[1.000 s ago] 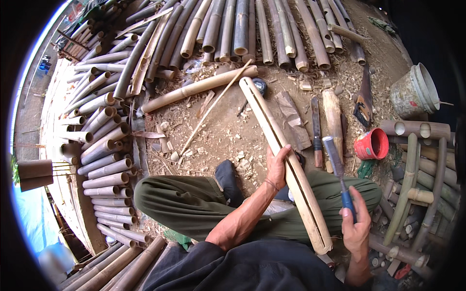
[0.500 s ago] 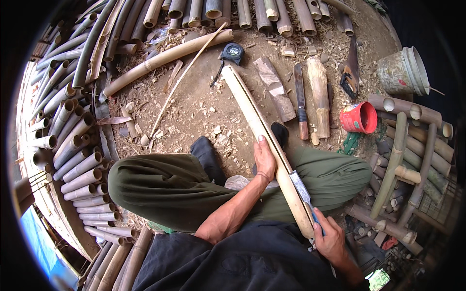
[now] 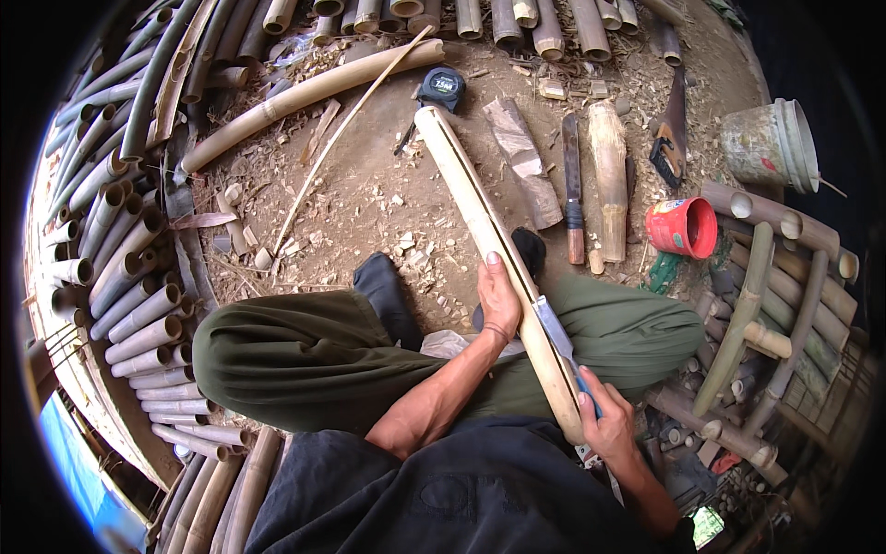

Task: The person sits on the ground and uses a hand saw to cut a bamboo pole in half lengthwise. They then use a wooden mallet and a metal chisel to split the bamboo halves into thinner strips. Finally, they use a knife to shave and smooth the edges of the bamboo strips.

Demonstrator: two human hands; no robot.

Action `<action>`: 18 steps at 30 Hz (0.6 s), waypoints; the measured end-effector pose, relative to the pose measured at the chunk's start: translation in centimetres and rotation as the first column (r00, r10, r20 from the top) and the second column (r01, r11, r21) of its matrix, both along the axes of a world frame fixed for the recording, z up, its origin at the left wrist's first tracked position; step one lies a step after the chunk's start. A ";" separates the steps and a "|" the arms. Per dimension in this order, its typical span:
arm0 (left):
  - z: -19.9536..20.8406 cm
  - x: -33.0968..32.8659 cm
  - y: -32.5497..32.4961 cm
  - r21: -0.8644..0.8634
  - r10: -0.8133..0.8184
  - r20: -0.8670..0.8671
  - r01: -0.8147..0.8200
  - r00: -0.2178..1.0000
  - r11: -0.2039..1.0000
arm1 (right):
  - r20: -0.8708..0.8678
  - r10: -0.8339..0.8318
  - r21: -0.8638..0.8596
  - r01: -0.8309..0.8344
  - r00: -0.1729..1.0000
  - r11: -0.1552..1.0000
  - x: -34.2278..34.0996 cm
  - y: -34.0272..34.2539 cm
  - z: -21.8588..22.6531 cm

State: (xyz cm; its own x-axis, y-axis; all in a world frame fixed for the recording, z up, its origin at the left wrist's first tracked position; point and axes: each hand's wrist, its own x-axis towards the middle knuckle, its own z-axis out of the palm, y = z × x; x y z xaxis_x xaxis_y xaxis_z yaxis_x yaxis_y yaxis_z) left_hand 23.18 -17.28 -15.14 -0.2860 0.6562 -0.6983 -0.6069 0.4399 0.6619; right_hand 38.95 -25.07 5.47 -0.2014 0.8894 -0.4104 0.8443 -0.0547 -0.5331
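Note:
A pale, peeled bamboo pole (image 3: 459,187) lies slantwise across my lap, its far end up toward the tape measure. A long dark slit runs along it. My left hand (image 3: 499,297) grips the pole around its middle, thumb on top. In my right hand (image 3: 608,417) is a chisel (image 3: 555,331) with a blue handle and a flat metal blade. The blade lies along the slit, just nearer to me than my left hand. Its edge against the bamboo is too small to make out. The pole's near end rests by my dark shirt.
On the dirt floor lie a black tape measure (image 3: 442,89), a bamboo piece (image 3: 523,162), a long knife (image 3: 572,189), a wooden club (image 3: 607,175) and a handsaw (image 3: 671,138). A red bucket (image 3: 668,228) and grey bucket (image 3: 759,143) stand right. Stacked bamboo (image 3: 148,314) lines the left.
My right hand and the chisel have slid up along the pole, away from my body, bringing the blade closer to my left hand. My left hand keeps its grip.

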 end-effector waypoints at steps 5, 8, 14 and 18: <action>3.0 -0.3 -0.5 -0.076 -0.110 -0.219 0.095 0.969 0.993 | -0.095 0.009 0.081 -0.001 0.995 0.997 -5.6 8.0 -6.3; -0.1 0.3 -1.2 -0.049 -0.109 -0.207 0.101 0.972 0.994 | -0.090 0.035 0.068 -0.028 0.995 0.997 -6.8 8.7 -5.5; 0.3 -0.6 0.0 0.012 -0.019 -0.242 0.022 0.970 1.000 | -0.054 0.012 0.000 -0.012 0.998 1.000 -4.9 5.6 -2.4; -0.2 -0.9 -0.1 -0.046 -0.080 -0.174 0.073 0.982 0.996 | -0.060 -0.003 0.051 0.006 0.998 0.999 -8.6 10.4 -7.0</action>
State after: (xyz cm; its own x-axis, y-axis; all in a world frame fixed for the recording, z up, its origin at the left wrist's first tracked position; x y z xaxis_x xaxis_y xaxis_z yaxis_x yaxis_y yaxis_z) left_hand 22.29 -17.40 -15.37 -0.3561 0.6537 -0.6677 -0.4465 0.5086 0.7362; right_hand 30.32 -14.67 -1.49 -0.2199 0.9099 -0.3518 0.8105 -0.0303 -0.5850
